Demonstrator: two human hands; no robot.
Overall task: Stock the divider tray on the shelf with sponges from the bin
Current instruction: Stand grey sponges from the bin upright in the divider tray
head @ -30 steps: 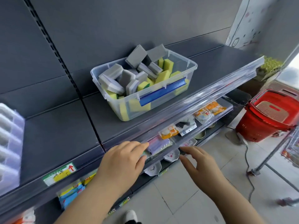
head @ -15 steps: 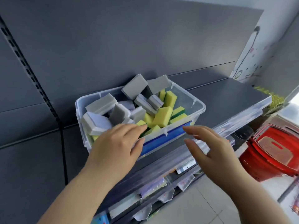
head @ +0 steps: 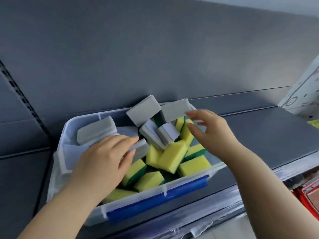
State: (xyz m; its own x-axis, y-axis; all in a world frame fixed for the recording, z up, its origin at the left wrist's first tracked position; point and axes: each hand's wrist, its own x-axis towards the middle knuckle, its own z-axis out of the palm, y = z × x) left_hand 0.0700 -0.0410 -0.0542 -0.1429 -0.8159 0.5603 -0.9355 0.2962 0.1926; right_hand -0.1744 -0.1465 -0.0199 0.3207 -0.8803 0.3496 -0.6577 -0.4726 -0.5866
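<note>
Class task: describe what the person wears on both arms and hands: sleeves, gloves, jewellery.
The left hand and right hand wear no gloves and no visible rings. The left forearm and right forearm are bare to the frame edge: no sleeves, watch or bracelet shows.

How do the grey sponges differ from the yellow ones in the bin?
Colour: grey sponges have a white layer; yellow sponges have a green one. Place: grey sit at the back and left, yellow at the front and right. Pose: some grey ones stick up above the bin rim; the yellow lie lower. Both are loose rectangular blocks.
</note>
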